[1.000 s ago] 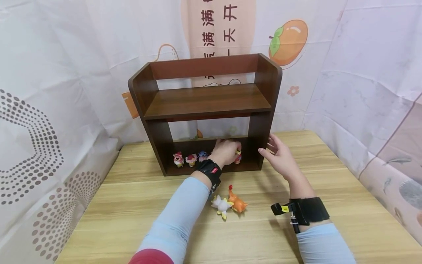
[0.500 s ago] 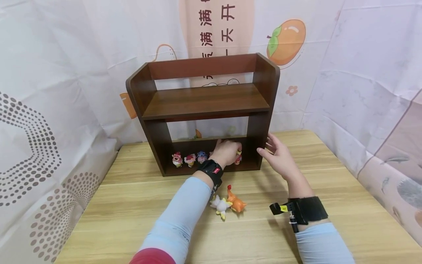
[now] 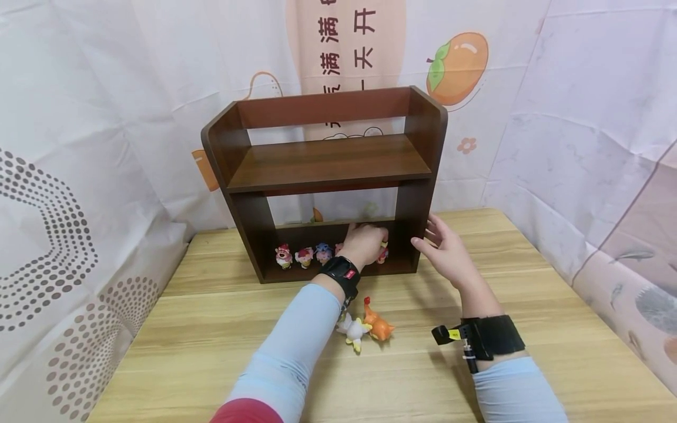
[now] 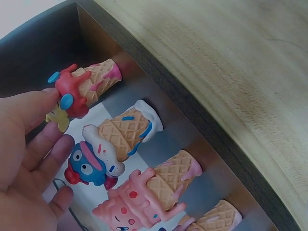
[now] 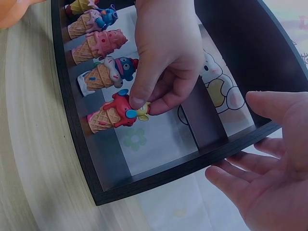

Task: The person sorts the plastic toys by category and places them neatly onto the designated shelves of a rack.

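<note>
On the lower shelf my left hand (image 3: 364,242) pinches the yellow top of a red ice-cream-cone figure (image 4: 74,91) between thumb and index finger; the cone stands on the board near the right side wall. Beside it stands a cone figure with a blue face (image 4: 86,163), then a pink one (image 5: 103,44). My right hand (image 3: 449,252) is at the outside of the shelf's right side panel, its fingers spread and relaxed; in the right wrist view its fingertips lie by the panel's edge.
The brown two-tier shelf (image 3: 333,161) stands on the wooden table (image 3: 211,335). More cone figures, including one at the left end (image 3: 284,256), line its lower level. A white-and-yellow figure (image 3: 355,330) and an orange one (image 3: 378,326) lie on the table before it.
The head view has shifted slightly. Both hands stay in nearly the same places, the left still at the red figure and the right still by the side panel.
</note>
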The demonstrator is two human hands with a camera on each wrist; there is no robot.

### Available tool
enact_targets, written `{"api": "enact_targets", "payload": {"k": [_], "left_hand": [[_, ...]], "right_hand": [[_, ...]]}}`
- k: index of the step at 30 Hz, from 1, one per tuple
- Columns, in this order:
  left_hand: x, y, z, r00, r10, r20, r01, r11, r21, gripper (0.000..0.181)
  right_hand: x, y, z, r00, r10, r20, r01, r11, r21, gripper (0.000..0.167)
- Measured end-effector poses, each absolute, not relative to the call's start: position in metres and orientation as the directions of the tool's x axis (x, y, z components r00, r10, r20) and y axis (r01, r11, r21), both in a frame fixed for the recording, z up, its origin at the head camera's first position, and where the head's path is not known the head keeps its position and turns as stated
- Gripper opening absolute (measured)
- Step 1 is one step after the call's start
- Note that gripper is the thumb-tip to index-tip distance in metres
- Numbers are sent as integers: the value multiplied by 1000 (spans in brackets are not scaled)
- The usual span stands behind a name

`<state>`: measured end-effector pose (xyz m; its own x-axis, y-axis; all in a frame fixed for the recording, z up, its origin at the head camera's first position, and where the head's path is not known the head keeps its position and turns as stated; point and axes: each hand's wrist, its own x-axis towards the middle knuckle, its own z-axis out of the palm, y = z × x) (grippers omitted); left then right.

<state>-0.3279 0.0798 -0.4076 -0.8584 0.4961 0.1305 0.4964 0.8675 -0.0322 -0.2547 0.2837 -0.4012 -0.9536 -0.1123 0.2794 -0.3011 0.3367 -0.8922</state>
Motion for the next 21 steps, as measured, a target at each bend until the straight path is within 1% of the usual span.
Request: {"api": "enact_targets", "payload": {"k": [6, 13, 21], "left_hand": [[-327, 79, -407, -859, 495, 129, 494, 868, -35, 20], [-328, 78, -409, -858, 498, 130, 502, 865, 1, 16], [-327, 78, -409, -852, 508, 128, 512, 859, -4, 18]], "right_hand": [[-256, 284, -402, -951, -114, 286, -308, 337, -890, 77], [-255, 283, -401, -947, -117, 298, -320, 332, -887, 75], [-254, 282, -400, -943, -124, 308, -331, 326, -885, 76]]}}
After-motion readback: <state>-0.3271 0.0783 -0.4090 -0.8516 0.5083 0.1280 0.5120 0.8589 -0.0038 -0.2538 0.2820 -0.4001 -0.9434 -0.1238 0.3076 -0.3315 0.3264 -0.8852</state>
